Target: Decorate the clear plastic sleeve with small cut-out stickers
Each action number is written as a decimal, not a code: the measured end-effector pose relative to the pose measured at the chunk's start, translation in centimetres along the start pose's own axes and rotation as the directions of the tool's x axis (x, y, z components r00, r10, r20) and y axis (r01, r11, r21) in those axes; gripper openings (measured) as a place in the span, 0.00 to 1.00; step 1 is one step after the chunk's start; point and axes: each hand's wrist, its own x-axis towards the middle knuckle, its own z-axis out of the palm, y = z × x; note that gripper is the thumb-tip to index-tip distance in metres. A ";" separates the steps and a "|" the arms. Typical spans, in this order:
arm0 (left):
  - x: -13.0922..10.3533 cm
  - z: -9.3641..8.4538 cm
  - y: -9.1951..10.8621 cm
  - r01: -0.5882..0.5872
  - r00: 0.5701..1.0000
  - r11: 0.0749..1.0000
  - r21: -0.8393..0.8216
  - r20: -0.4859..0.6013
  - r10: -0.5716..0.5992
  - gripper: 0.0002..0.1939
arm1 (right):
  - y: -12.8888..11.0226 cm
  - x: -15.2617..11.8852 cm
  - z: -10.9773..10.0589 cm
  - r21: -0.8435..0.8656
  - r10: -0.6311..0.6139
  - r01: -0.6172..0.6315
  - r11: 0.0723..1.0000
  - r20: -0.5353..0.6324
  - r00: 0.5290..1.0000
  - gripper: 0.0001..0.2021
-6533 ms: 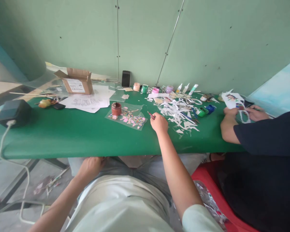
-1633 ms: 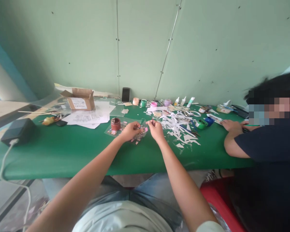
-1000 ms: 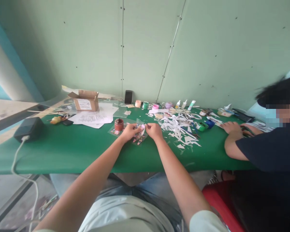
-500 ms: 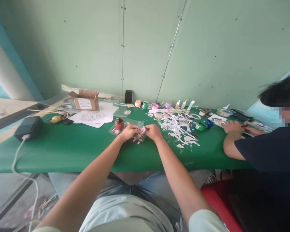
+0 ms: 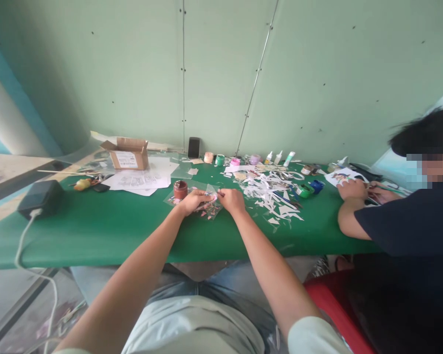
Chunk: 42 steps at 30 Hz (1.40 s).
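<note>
My left hand [image 5: 192, 201] is closed on a clear plastic bag [image 5: 216, 210] holding small pink and coloured pieces, in the middle of the green table. My right hand [image 5: 232, 200] is closed at the bag's upper right, its fingertips pinched; what they grip is too small to make out. Between the two hands a small pink piece shows. Just behind my left hand stands an open reddish-brown jar [image 5: 180, 190], on a clear sheet with pink scraps.
Cut white paper strips [image 5: 271, 189] lie right of my hands, near green [image 5: 304, 191] and blue pots. A cardboard box [image 5: 129, 154] sits on papers at the back left. A black adapter [image 5: 40, 196] lies far left. At right another person's hand [image 5: 352, 189] rests on a picture.
The view has shifted slightly. Both my hands remain close together at the bag, which now sticks up more between them. The other person's picture is tilted up more.
</note>
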 end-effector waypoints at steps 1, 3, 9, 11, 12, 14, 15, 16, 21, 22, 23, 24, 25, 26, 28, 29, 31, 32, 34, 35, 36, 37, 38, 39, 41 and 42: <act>-0.1 0.0 0.0 -0.001 1.000 1.000 -0.004 0.005 0.001 0.14 | 0.0 0.0 0.0 -0.003 0.003 -0.003 1.000 -0.005 1.000 0.13; -0.1 -0.1 0.0 -0.004 1.000 1.000 -0.012 0.012 0.004 0.14 | -0.1 0.0 0.1 -0.009 0.010 -0.010 1.000 -0.012 1.000 0.13; 0.1 0.0 0.0 0.003 1.000 1.000 -0.013 0.023 -0.003 0.14 | -0.1 -0.1 0.2 -0.027 0.026 -0.027 0.999 -0.026 0.999 0.13; 0.1 0.0 0.0 0.011 0.999 1.000 -0.001 0.031 -0.011 0.14 | -0.1 -0.1 0.2 -0.024 0.032 -0.033 0.999 -0.032 0.999 0.14; 0.1 0.1 0.0 0.013 0.999 1.000 0.007 0.035 -0.014 0.14 | -0.2 -0.1 0.2 -0.019 0.036 -0.037 0.999 -0.035 0.999 0.14; 0.1 0.1 0.0 0.017 0.999 1.000 0.024 0.043 -0.018 0.13 | -0.3 -0.1 0.2 -0.009 0.047 -0.047 0.999 -0.042 0.998 0.15; 0.1 0.2 0.0 0.018 0.999 0.999 0.032 0.046 -0.019 0.13 | -0.3 -0.1 0.2 -0.003 0.051 -0.052 0.999 -0.044 0.998 0.16; 0.1 0.2 -0.1 0.018 0.999 0.999 0.040 0.046 -0.020 0.13 | -0.3 0.0 0.2 0.002 0.055 -0.055 0.998 -0.046 0.997 0.16; 0.0 0.2 -0.1 0.015 0.999 0.999 0.047 0.048 -0.018 0.13 | -0.3 0.0 0.2 0.010 0.067 -0.067 0.998 -0.051 0.996 0.16; 0.0 0.2 -0.1 0.016 0.999 0.999 0.045 0.049 -0.019 0.13 | -0.3 0.0 0.3 0.008 0.072 -0.071 0.997 -0.051 0.996 0.16; 0.1 0.2 0.0 0.018 0.999 0.999 0.043 0.049 -0.020 0.13 | -0.4 0.0 0.3 0.006 0.077 -0.077 0.997 -0.051 0.996 0.16; 0.1 0.2 0.0 0.021 0.999 0.999 0.040 0.048 -0.023 0.13 | -0.4 0.0 0.4 0.003 0.083 -0.083 0.997 -0.050 0.995 0.16; 0.1 0.2 0.0 0.023 0.999 0.999 0.038 0.047 -0.025 0.13 | -0.4 0.0 0.4 0.001 0.089 -0.089 0.996 -0.049 0.995 0.16; 0.1 0.2 0.1 0.026 0.999 0.999 0.036 0.046 -0.028 0.13 | -0.4 0.0 0.4 -0.001 0.093 -0.093 0.996 -0.046 0.995 0.16; 0.1 0.3 0.1 0.031 0.999 0.999 0.031 0.042 -0.032 0.13 | -0.5 0.0 0.4 -0.004 0.096 -0.096 0.995 -0.035 0.995 0.15; 0.1 0.3 0.1 0.032 0.999 0.999 0.029 0.039 -0.033 0.13 | -0.5 0.0 0.4 -0.003 0.092 -0.093 0.996 -0.028 0.995 0.14; 0.0 0.4 0.1 0.035 0.999 0.999 0.023 0.026 -0.035 0.13 | -0.4 0.0 0.3 0.002 0.075 -0.075 0.997 -0.010 0.997 0.14; -0.1 0.5 0.1 0.036 0.999 0.999 0.019 0.013 -0.036 0.13 | -0.3 0.0 0.3 0.008 0.061 -0.061 0.998 -0.001 0.998 0.14; -0.2 0.6 0.0 0.036 0.999 0.999 0.012 -0.020 -0.036 0.13 | -0.1 0.0 0.2 0.023 0.033 -0.033 0.999 0.014 0.999 0.15; -0.2 0.7 0.0 0.036 0.999 0.999 0.007 -0.040 -0.036 0.13 | 0.0 0.0 0.2 0.031 0.019 -0.019 0.999 0.020 1.000 0.15; -0.2 0.7 0.0 0.036 0.998 0.999 0.003 -0.058 -0.036 0.14 | 0.1 0.0 0.2 0.039 0.006 -0.007 0.999 0.024 1.000 0.15; -0.2 0.8 -0.1 0.038 0.997 0.999 0.000 -0.074 -0.038 0.14 | 0.3 0.0 0.2 0.045 -0.006 0.005 0.999 0.028 1.000 0.15; -0.1 0.8 -0.1 0.040 0.995 0.999 -0.004 -0.086 -0.040 0.14 | 0.4 0.0 0.2 0.049 -0.018 0.016 0.999 0.032 0.999 0.16; -0.1 0.7 -0.1 0.043 0.995 0.999 -0.007 -0.095 -0.044 0.14 | 0.5 0.0 0.2 0.051 -0.028 0.026 0.998 0.039 0.999 0.16; 0.1 0.6 -0.1 0.048 0.993 0.999 -0.015 -0.105 -0.049 0.15 | 0.6 0.0 0.2 0.048 -0.046 0.044 0.998 0.056 0.997 0.16; 0.2 0.6 -0.1 0.049 0.993 0.999 -0.020 -0.108 -0.051 0.15 | 0.6 0.0 0.2 0.044 -0.054 0.051 0.998 0.067 0.996 0.16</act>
